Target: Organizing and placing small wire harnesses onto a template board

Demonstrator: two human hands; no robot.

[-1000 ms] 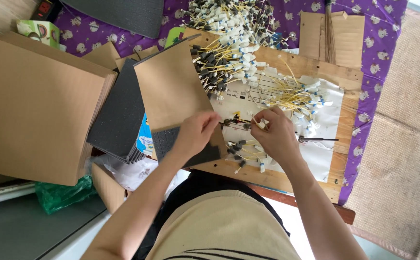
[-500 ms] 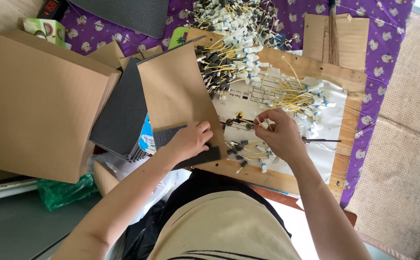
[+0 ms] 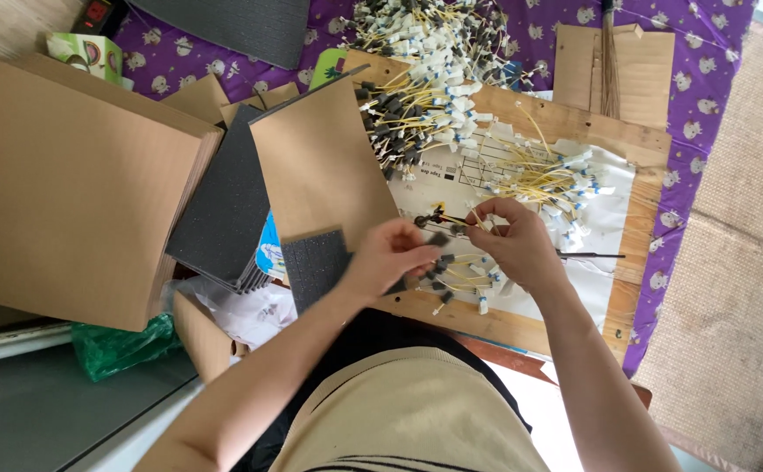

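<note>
Hands met over a flat wooden board point(image 3: 635, 253), near its lower left part. The left hand point(image 3: 390, 255) had its fingers curled, thumb and fingertips pinched on a small dark foam piece point(image 3: 439, 238) just above a rough dark grey foam square point(image 3: 316, 267) lying at the board's left edge. The right hand point(image 3: 512, 243) was likewise closed in a pinch, gripping a thin yellow wire point(image 3: 456, 219) with a dark ring end, right beside the foam piece. Below both hands on the board lay a few loose wires with dark and white tips point(image 3: 460, 281). Toward the board's top a thick heap of yellow wires point(image 3: 425, 79) with white and black ends spread out, over a white printed sheet point(image 3: 613, 201). A smooth brown cardboard sheet point(image 3: 320, 157) leaned against the board's left side. Further left of the board sat a stack of dimpled grey foam panels point(image 3: 224, 205) and a large flat cardboard stack point(image 3: 66, 183). Purple patterned cloth point(image 3: 696, 96) lay under the board.
</note>
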